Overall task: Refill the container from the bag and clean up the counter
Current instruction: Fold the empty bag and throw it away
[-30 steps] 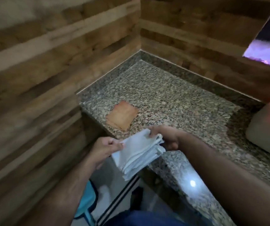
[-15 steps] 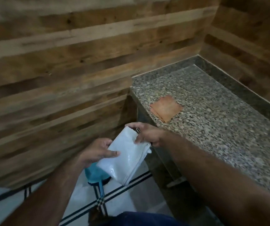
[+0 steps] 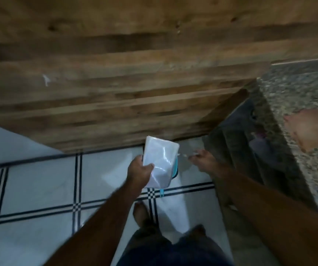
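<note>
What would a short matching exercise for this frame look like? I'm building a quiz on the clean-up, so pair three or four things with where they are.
Things:
1. folded white bag
2. orange cloth
3. teal object
4. right hand

Places:
A. lying on the granite counter
B. in the left hand's grip, above the floor
C. mostly hidden behind the bag, near the floor
D. reaching toward the space under the counter

Pairs: 1-B, 2-A, 3-C, 4-D
</note>
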Motion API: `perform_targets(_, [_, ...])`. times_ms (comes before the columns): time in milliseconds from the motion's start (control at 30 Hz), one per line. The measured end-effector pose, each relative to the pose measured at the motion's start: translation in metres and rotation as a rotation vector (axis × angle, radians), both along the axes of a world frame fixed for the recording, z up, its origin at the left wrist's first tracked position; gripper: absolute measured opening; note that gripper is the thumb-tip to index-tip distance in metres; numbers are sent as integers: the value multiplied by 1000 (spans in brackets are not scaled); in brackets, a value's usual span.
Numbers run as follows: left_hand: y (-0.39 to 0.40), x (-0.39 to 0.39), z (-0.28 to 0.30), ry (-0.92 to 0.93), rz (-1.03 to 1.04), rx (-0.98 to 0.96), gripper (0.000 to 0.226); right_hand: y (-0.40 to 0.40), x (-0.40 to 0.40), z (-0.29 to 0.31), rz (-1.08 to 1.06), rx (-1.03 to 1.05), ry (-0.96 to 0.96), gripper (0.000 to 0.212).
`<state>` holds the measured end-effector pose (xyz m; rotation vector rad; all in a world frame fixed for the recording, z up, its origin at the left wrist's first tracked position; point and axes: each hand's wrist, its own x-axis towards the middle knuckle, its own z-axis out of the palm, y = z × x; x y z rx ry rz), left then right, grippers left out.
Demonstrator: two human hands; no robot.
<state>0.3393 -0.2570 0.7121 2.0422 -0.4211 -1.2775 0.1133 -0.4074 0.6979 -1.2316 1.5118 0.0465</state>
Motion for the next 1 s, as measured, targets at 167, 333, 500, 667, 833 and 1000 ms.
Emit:
perform_targets(167, [3, 27, -85, -39, 154, 118, 24, 36, 37, -117, -29, 254, 143, 22])
perform_targets(333, [6, 35, -198, -121, 132, 228, 28, 81, 27, -317, 14, 434, 215, 77])
perform_targets(500, [23, 22, -289, -99, 170, 260, 23, 109, 33, -430, 112, 406, 449, 103])
perform_targets(667, [35, 0, -325, -49, 248, 276, 31, 96, 71, -434, -37, 476, 274, 49])
perform_targets(833, [21, -2, -307, -144, 272, 250, 41, 88, 61, -400, -260, 461, 216, 22])
perform_targets(1000, [-35, -1, -274, -176, 128, 225, 38, 66, 0, -397, -379, 159, 337, 30])
